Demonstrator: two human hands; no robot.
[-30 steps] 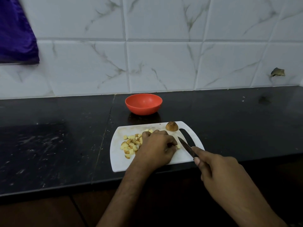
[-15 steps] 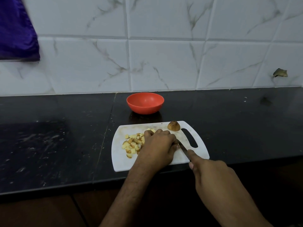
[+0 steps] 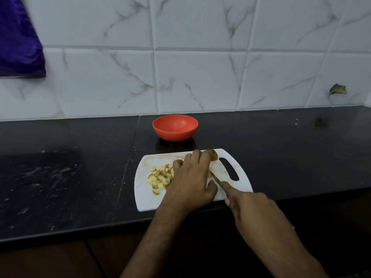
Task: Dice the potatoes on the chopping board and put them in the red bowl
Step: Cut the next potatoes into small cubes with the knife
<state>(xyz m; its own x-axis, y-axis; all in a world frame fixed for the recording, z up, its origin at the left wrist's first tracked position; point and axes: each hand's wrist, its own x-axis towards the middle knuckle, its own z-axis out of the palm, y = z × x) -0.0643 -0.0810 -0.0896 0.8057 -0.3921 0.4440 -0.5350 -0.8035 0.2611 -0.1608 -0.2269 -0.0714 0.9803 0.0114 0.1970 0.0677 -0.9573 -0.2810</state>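
One potato piece (image 3: pixel 213 154) lies at the board's (image 3: pixel 144 199) far edge, just beyond the left hand (image 3: pixel 190 181), whose fingers reach to it. The right hand (image 3: pixel 255 213) grips the knife (image 3: pixel 216 180), blade pointing away under the left palm. Dice (image 3: pixel 160 177) lie left; the bowl (image 3: pixel 175 127) sits behind.

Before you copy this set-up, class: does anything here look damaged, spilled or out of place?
Yes: the wall tile at far right has a chipped hole showing a brown patch. The diced potato lies on the chopping board, none spilled onto the counter.
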